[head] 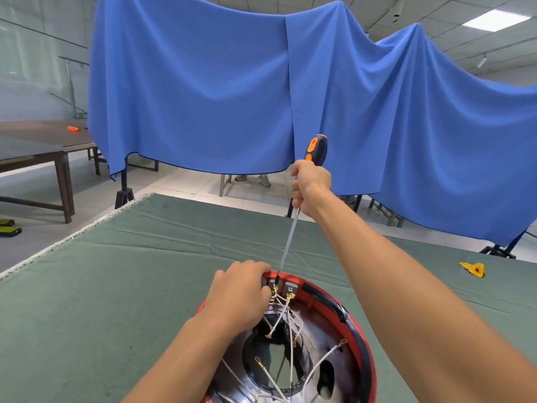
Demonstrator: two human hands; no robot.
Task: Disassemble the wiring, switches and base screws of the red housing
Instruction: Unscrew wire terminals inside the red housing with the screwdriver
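The round red housing lies open side up at the table's near edge, its metal inside crossed by white wires with brass terminals. Two grey switches sit at its far rim. My left hand grips the far rim beside the left switch, fingers curled over it. My right hand holds a long screwdriver by its black and orange handle, above and beyond the housing. The shaft slants down to the left switch, its tip among the brass terminals there.
A green cloth covers the table. A yellow triangular piece lies at the right. A blue curtain hangs behind the table. Brown tables stand at the left, one carrying an orange tool.
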